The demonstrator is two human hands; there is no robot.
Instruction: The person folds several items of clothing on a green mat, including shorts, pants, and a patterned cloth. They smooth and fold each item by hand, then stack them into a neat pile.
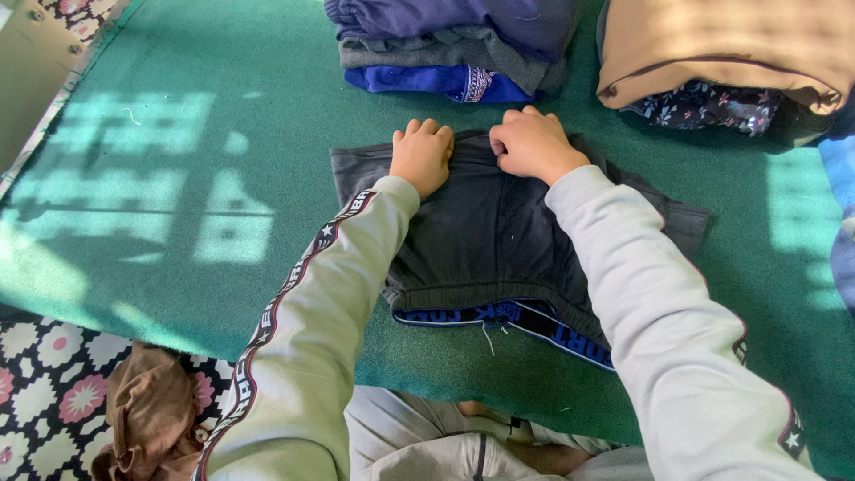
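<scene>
Dark garment: charcoal shorts [499, 236], folded, lie flat mid green felt surface [178, 134]; waistband w/ blue-black strip faces the person, far fold edge under both hands.
Left hand: left hand [421, 156] on far-left edge of shorts, fingers curled into a closed grip, pinching the fold of cloth.
Right hand: right hand [533, 142] just beside left, on far edge too, knuckles up, fingers curled shut on the fabric; thumb hidden.
Sleeves: pale grey, dark printed side stripe, both arms cross over the shorts.
Beyond shorts: folded stack [454, 44], purple on top, grey mid, blue w/ patterned trim at bottom, near but not touching the shorts.
Beyond-right of shorts: tan folded pile [730, 44] over a dark floral piece; well apart from shorts.
Near-left of shorts: brown crumpled cloth [147, 414] on flower-pattern floor mat [44, 374], off the felt.
Risk 1: my guess, uneven pull btw the two hands skews the fold, since the right corner of shorts already sticks out past the top layer.
Risk 2: pushing fwd could nudge the blue bottom piece of the stack, gap is small.
Risk 3: loose thread at waistband may snag; minor.
</scene>
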